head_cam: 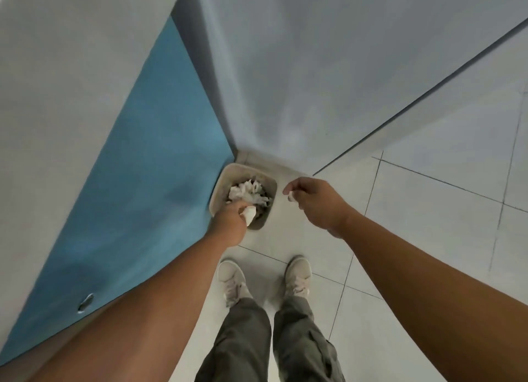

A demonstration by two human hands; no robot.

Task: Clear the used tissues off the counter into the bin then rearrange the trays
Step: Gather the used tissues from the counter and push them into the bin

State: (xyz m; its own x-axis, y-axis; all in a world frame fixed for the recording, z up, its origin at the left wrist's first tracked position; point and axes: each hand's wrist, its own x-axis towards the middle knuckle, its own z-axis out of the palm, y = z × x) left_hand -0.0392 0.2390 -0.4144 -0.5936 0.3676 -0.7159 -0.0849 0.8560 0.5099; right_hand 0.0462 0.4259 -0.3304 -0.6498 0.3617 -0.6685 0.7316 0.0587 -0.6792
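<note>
Left hand (228, 221) clenched around a crumpled white tissue (250, 213), held directly above the near edge of the bin (221, 181); part of the tissue protrudes from the fist on the thumb side. Right hand (314, 201) pinching a smaller tissue scrap (291, 196) between thumb and fingertips, held beside the bin on its right and not over the opening; both forearms bare and extended downward.

Bin: small, beige, with a rounded-square rim, standing on the floor in the corner; its interior holds a heap of discarded tissues (248, 190) (white, crumpled, reaching close to the rim).

Surroundings: a blue panel (148, 181) rises along the left side of the bin, with a pale surface above it; a grey wall (285, 81) meets the panel at the corner behind the bin; the floor (428, 224) is of light tiles with dark joints. Below the hands, two pale shoes (231, 279) and olive trousers (243, 339) stand just short of the bin.
</note>
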